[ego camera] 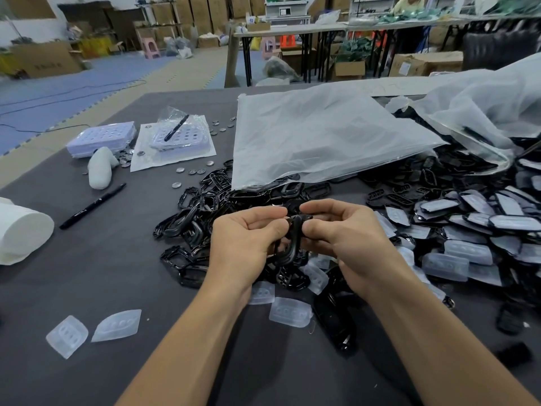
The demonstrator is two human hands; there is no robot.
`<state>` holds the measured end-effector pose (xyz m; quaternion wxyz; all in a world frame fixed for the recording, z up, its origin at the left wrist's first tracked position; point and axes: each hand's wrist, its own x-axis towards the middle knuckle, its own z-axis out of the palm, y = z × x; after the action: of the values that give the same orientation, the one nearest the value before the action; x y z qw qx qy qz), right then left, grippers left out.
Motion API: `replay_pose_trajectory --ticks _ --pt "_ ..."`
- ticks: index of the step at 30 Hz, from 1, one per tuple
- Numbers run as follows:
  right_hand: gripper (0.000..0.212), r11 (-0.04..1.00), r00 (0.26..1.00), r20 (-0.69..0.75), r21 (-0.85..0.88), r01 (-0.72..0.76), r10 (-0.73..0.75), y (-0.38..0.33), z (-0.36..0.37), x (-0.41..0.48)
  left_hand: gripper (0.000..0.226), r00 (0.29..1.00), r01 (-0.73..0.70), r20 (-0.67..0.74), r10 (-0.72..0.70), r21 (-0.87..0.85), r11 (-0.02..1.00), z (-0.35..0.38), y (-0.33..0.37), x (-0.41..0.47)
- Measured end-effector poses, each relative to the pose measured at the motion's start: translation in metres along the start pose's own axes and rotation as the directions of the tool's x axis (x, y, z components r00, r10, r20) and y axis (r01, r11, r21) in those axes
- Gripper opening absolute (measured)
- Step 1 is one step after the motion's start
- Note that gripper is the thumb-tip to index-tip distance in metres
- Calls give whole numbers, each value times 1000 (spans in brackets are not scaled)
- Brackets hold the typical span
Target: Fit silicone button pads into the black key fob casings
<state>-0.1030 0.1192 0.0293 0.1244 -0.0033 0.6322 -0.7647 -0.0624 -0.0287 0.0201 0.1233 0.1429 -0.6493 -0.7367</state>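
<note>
Both hands meet above the middle of the grey table (87,276). My left hand (248,238) and my right hand (339,232) each pinch one side of a black key fob casing (292,238), held upright between them. Whether a pad sits inside it is hidden by my fingers. Translucent silicone button pads lie loose on the table: two at the near left (67,335) (117,325) and one just below my wrists (289,312). A heap of empty black casing frames (190,224) lies left of my hands. Casings with pads fitted (468,230) are piled at the right.
A large clear plastic bag (322,136) lies flat behind the hands, another bag (483,109) at the right. Black markers (93,205) (176,128), white trays (102,137), scattered coin cells (190,170) and a white roll (20,230) occupy the left side.
</note>
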Motion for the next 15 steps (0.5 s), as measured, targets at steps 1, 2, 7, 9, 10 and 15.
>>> replay_pose_trajectory --ticks 1,2,7,9,10,15 --pt "21 1000 1000 23 15 -19 18 -1 -1 0 22 1000 -20 3 20 12 1000 0 0 0" --pt "18 998 997 59 41 -43 40 -2 -3 1 23 999 -36 8 36 19 999 -1 0 0" --pt "21 979 971 205 130 -155 126 -3 -7 2 24 998 -59 23 59 4 998 -3 2 0" --pt "22 980 965 231 129 -153 120 -2 -7 2 24 998 -68 14 68 -10 998 -2 2 -1" --pt "22 984 965 239 114 -140 110 -2 -7 2 24 997 -75 3 75 -14 997 -2 2 -2" --pt "23 996 943 328 31 -79 65 -3 -6 0 24 984 -129 -118 133 41 991 -1 -2 -1"
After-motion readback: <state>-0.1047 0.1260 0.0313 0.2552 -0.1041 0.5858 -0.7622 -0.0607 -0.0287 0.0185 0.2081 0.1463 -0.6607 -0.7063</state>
